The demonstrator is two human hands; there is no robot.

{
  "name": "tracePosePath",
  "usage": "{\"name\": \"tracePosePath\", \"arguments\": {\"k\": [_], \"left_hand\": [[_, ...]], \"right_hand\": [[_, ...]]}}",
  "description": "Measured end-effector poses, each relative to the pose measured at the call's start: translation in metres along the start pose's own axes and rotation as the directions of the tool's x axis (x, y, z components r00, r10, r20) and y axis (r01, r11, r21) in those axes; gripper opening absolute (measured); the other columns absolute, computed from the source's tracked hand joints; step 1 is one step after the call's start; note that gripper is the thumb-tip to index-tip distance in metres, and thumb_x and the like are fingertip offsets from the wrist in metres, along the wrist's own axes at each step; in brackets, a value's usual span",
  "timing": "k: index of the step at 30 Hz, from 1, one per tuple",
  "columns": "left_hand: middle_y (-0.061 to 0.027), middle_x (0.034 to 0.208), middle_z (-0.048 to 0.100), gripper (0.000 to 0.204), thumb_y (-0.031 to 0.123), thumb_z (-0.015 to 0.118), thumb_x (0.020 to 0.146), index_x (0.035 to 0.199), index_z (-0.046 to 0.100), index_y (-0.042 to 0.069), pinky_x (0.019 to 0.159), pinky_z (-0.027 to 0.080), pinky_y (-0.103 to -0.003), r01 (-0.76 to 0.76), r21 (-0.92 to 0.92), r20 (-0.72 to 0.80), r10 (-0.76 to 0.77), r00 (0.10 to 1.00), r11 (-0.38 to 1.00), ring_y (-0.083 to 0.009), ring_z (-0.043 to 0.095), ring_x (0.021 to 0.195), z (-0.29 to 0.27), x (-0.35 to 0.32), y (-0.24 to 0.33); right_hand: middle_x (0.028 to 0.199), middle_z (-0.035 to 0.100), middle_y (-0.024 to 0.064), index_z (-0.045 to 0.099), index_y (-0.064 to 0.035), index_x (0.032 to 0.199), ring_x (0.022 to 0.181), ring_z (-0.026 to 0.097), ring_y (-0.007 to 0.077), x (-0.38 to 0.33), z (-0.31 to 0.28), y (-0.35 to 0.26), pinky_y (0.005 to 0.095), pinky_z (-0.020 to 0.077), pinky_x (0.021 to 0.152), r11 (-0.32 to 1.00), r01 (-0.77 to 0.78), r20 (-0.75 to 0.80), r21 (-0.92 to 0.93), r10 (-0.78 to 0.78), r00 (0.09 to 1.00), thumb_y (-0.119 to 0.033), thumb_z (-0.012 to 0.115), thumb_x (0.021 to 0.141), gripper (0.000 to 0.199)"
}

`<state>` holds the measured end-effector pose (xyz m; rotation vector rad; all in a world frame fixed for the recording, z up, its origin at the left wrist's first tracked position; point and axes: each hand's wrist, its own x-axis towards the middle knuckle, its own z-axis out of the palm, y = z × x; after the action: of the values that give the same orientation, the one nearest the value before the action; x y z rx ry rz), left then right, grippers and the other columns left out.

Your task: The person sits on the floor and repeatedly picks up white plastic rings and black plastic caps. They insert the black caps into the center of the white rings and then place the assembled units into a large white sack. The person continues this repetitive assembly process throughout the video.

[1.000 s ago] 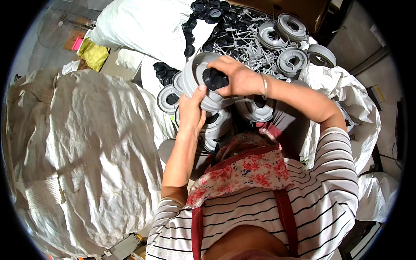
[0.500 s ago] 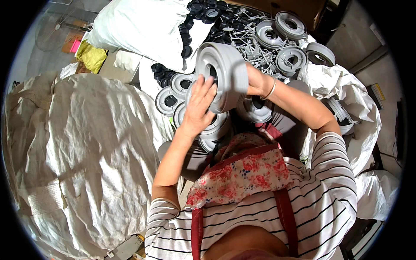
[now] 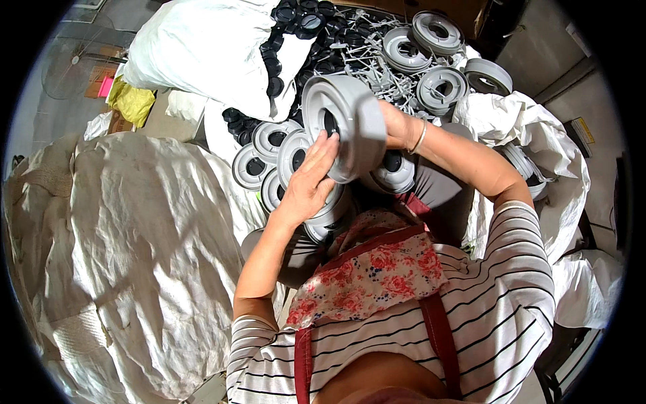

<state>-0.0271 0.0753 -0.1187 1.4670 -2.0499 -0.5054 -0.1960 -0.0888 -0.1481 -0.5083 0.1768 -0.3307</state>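
Observation:
A thick, round grey plastic ring (image 3: 363, 138) with a dark centre hole is raised tilted in front of me. My right hand (image 3: 398, 126) grips its far right side, with most fingers hidden behind it. My left hand (image 3: 306, 185) has its fingers together against the ring's lower left face, the tips by the hole. Just behind and beneath this hand is a cluster of similar grey rings (image 3: 251, 166) with dark centres. Another grey ring (image 3: 392, 174) rests below the raised one, near my lap.
Black round caps (image 3: 309, 25) and thin grey plastic pieces (image 3: 367, 57) are heaped at the back, several grey rings (image 3: 441, 89) beside them. A stuffed white sack (image 3: 195, 57) lies back left, a large white sack (image 3: 134, 269) at left. At right, an open white sack (image 3: 565, 175) holds rings.
The raised ring has tilted slightly, and my left fingers sit a little lower on its face. The whole background has shifted a little leftward in view.

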Motion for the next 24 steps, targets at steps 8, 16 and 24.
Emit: {"name": "tracePosePath", "arguments": {"k": [8,16,24], "left_hand": [[-0.0212,0.134,0.047,0.077,-0.01,0.067,0.069,0.139,0.035,-0.002,0.1,0.04,-0.038,0.004,0.066,-0.24,0.012,0.971,0.998,-0.0366,0.05,0.119,0.035,0.016,0.01],[-0.0196,0.126,0.054,0.057,-0.004,0.071,0.067,0.122,0.054,-0.005,0.097,0.044,-0.04,-0.065,-0.024,0.223,0.069,0.972,0.998,-0.0372,0.052,0.116,0.016,0.015,0.01],[-0.01,0.115,0.064,0.041,-0.008,0.062,0.08,0.12,0.059,0.0,0.092,0.046,-0.031,0.391,-0.464,-0.074,-0.475,0.877,0.795,-0.0167,0.06,0.107,-0.003,0.021,-0.042]], "right_hand": [[0.072,0.057,-0.0001,0.062,-0.0017,0.097,0.049,0.046,0.0076,0.01,-0.026,-0.008,0.023,0.0342,0.044,0.964,-0.094,-0.19,-0.25,0.046,0.981,-0.026,0.051,0.092,0.027],[0.111,0.061,0.0224,0.055,0.0008,0.117,0.103,0.058,0.037,0.052,-0.193,-0.161,0.0435,0.0455,0.091,-0.429,-0.47,0.077,-0.771,-0.797,0.6,-0.042,0.063,0.083,0.055],[0.108,0.063,0.0204,0.057,-0.0005,0.11,0.11,0.055,0.0357,0.059,-0.2,-0.191,0.0471,0.0373,0.096,-0.586,-0.712,-0.164,-0.387,-0.716,0.678,-0.037,0.061,0.082,0.047]]}}
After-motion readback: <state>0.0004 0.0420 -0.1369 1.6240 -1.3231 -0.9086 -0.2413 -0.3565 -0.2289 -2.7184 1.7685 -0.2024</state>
